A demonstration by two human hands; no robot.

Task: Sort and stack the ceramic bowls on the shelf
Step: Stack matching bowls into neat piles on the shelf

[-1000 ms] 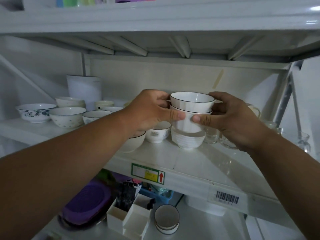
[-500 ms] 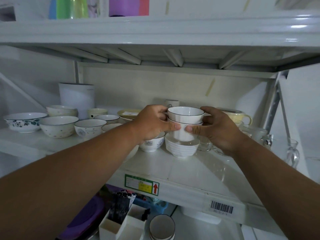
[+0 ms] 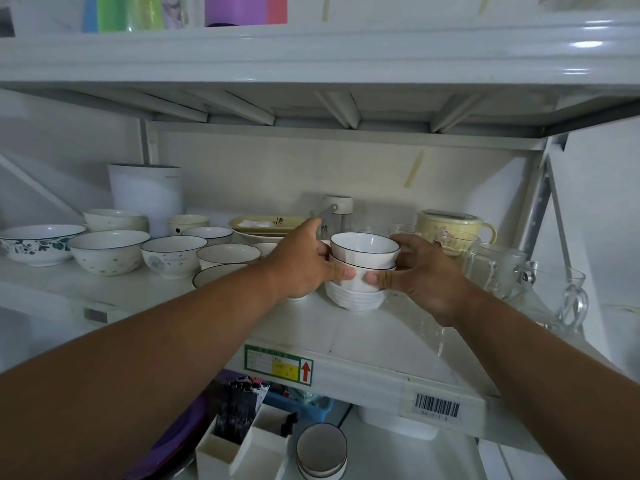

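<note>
I've got both hands on the bowl stack mid-shelf: left hand (image 3: 304,263) wraps the left side, thumb across the front of the lower dark-rimmed bowl (image 3: 360,277), fingers curled round the back; right hand (image 3: 420,271) does the same from the right, thumb tip on the front, fingers behind the top dark-rimmed bowl (image 3: 363,249). So both grips are closed round the pair, thumbs nearly meeting at front w/ a small gap. Top bowl is nested in the lower one, and that pair sits in the ribbed white bowl (image 3: 356,299), which rests on the shelf (image 3: 346,341) near its front-centre. Can't tell if the pair is fully seated in the ribbed one or held just off it. To the left along the shelf: a floral-pattern bowl (image 3: 36,244), a speckled bowl (image 3: 107,251), a bowl w/ a pale motif (image 3: 173,256), more bowls behind. A tall white canister (image 3: 145,197) stands at the back left. Right of my hands: a yellow lidded mug (image 3: 450,228) and glass mugs (image 3: 498,271). Shelf edge carries a green-bordered label (image 3: 277,363) w/ red arrow and a barcode sticker (image 3: 437,405).
</note>
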